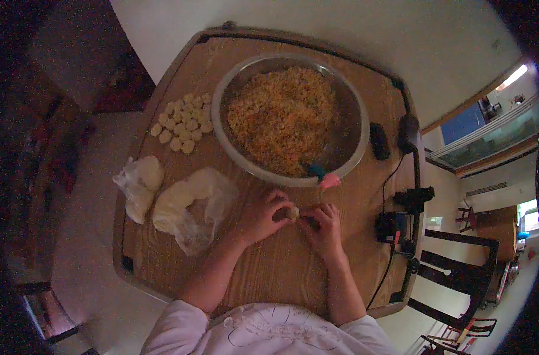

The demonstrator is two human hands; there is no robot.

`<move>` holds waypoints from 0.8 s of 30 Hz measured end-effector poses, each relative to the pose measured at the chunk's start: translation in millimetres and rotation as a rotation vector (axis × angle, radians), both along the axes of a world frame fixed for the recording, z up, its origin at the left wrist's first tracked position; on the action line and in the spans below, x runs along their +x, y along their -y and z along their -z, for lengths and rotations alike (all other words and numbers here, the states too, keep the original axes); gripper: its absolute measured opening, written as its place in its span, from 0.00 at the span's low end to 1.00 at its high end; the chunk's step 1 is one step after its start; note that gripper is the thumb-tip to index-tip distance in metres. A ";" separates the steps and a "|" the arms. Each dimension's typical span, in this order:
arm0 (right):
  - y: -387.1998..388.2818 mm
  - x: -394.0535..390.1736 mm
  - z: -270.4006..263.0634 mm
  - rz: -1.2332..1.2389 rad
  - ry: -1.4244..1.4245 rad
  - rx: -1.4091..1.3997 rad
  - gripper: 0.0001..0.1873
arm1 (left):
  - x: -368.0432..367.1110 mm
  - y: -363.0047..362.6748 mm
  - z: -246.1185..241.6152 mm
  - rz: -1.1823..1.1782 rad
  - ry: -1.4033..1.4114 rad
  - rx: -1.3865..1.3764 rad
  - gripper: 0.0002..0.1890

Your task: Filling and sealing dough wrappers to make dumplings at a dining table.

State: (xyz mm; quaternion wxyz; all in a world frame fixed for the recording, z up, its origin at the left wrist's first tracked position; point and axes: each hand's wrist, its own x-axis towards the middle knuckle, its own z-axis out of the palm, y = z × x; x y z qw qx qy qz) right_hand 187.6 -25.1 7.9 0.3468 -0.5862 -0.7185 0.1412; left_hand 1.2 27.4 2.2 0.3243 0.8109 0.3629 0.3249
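Near the middle of the wooden table (274, 275), my left hand (269, 217) holds a small pale piece of dough (293, 214) between thumb and fingers. My right hand (320, 226) is close by on its right, fingertips curled together at the dough's edge; whether it grips the dough I cannot tell. Beyond both hands stands a large metal bowl (217, 133) of crumbly orange-brown filling (282, 120). A utensil with a pink and teal handle (329, 180) rests over its near rim. Left of the bowl lie several small round dough pieces (187, 120).
Two clear plastic bags, one with pale dough (150, 173) and one opened around more dough (176, 208), lie at the left. Along the right edge are a dark oblong object (379, 141), black devices (390, 226) and cables. A dark wooden chair (460, 270) stands beyond.
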 end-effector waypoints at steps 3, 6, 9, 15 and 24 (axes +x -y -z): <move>-0.9 2.2 6.1 0.016 0.037 0.045 0.10 | -0.3 -2.6 -8.0 -0.010 -0.040 0.030 0.17; -1.1 -1.1 -1.3 0.044 0.027 -0.065 0.12 | -4.1 -5.4 -8.0 0.036 -0.072 -0.071 0.15; -4.4 -5.1 -10.5 0.014 -0.007 -0.073 0.13 | -5.3 -8.1 -6.3 0.074 0.002 -0.148 0.16; -6.3 -5.1 -7.6 0.040 -0.016 0.032 0.09 | -6.8 -10.7 -19.4 0.056 -0.008 -0.152 0.13; -9.5 -6.0 -4.8 0.019 0.041 0.050 0.09 | -6.4 -13.2 -13.5 0.052 0.011 -0.069 0.12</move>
